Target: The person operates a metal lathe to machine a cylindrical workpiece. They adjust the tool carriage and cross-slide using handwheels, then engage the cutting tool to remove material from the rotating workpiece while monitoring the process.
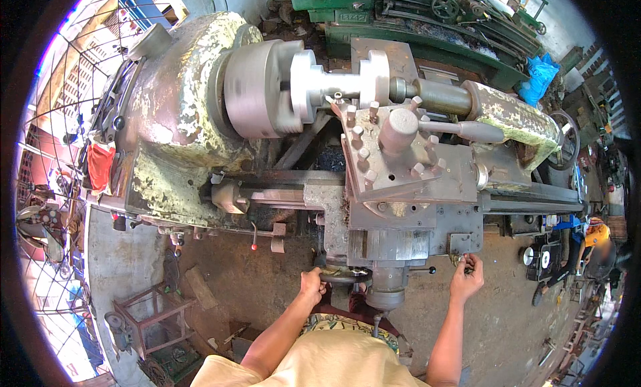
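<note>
My left hand (311, 284) is closed round the rim of a dark handwheel (344, 276) at the front of a lathe's carriage. My right hand (469, 275) has its fingers curled by the carriage's lower right corner, next to a small plate (462, 243); what they hold, if anything, is too small to make out. Beyond my hands, the chuck (257, 90) looks blurred as if turning. A shiny flanged metal workpiece (340, 85) sits between it and the tailstock (511, 110). The square tool post (394, 153), with several bolts and a long clamping lever (464, 129), stands close to the workpiece.
The paint-flaked headstock (167, 106) fills the left. A red-knobbed lever (254, 239) hangs below the bed. A metal frame stand (150, 320) is at lower left. Behind stands a green machine (427, 46) with a blue bag (537, 78). A person in orange (594, 237) is far right.
</note>
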A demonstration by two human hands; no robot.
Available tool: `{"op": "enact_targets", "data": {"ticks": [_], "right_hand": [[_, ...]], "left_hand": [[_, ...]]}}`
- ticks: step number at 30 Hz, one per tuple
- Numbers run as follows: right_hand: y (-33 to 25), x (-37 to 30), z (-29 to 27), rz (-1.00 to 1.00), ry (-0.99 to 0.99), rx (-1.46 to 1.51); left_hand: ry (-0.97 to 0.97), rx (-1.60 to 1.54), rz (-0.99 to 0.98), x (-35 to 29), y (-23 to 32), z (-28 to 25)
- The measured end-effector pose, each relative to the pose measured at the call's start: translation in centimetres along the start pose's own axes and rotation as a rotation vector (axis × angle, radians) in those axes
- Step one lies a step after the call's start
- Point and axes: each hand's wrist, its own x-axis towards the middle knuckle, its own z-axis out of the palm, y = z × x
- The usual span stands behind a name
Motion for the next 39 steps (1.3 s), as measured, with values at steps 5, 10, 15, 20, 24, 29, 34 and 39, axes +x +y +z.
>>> {"op": "enact_targets", "data": {"ticks": [5,10,15,20,24,29,34,39], "right_hand": [[0.2,-0.1,-0.1,0.008,-0.007,-0.013],[0.4,-0.2,0.0,0.038,-0.005,0.011],[0.2,-0.2,-0.1,0.025,-0.006,0.002],[0.3,-0.1,0.0,0.007,0.003,-0.005],[0.6,-0.2,0.1,0.013,0.002,0.007],[0.5,-0.3,-0.2,0.046,-0.044,0.019],[-2.0,-1.7,-1.2,0.102,-0.136,0.036],[-7.8,-6.3,-1.9,0.291,-0.499,0.179]], "left_hand": [[-0.001,-0.047,-0.040,0.5,0.0,-0.3],[-0.026,-0.049,-0.030,0.7,0.0,-0.6],[-0.006,-0.037,-0.053,0.8,0.0,-0.5],[-0.006,-0.015,-0.039,0.6,0.1,-0.4],[0.005,-0.026,-0.055,0.8,0.2,-0.5],[0.003,-0.011,-0.086,1.2,0.2,-0.9],[-0.014,-0.016,-0.090,1.2,0.2,-0.9],[-0.029,0.013,-0.093,1.6,0.0,-0.9]]}}
